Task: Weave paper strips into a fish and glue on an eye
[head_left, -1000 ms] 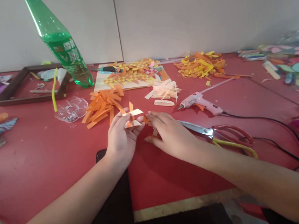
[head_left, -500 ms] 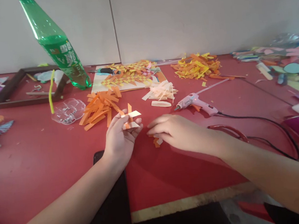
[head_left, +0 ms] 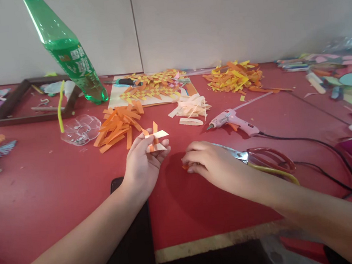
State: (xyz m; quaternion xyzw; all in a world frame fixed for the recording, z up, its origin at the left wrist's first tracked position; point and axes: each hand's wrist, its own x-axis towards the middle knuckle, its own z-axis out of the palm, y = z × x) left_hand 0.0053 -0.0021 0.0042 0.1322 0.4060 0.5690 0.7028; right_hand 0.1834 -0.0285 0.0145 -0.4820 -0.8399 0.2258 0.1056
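Note:
My left hand [head_left: 147, 155] pinches a small woven piece of orange and cream paper strips [head_left: 156, 141] between thumb and fingers, with strip ends sticking out. To its right, my right hand [head_left: 206, 160] is low over the red table, fingers curled round a small orange paper piece [head_left: 185, 167]. Most of that piece is hidden under the fingers. Behind my right hand lie scissors [head_left: 269, 160] with red and yellow handles, their blades partly covered by it. A pile of orange paper strips [head_left: 118, 127] lies beyond my left hand, and cream strips [head_left: 191, 107] are farther right.
A pink glue gun [head_left: 234, 122] with a black cord lies right of centre. A green bottle [head_left: 76, 62] stands at the back left, by a dark frame [head_left: 22, 120] and a clear tray [head_left: 82, 129]. Orange and yellow strips [head_left: 234, 77] are heaped behind. A dark phone-like slab [head_left: 131, 223] lies in front.
My right hand has moved slightly right and down, closing over the small orange-and-white paper piece, and more of the scissors shows. My left hand keeps its hold, almost still.

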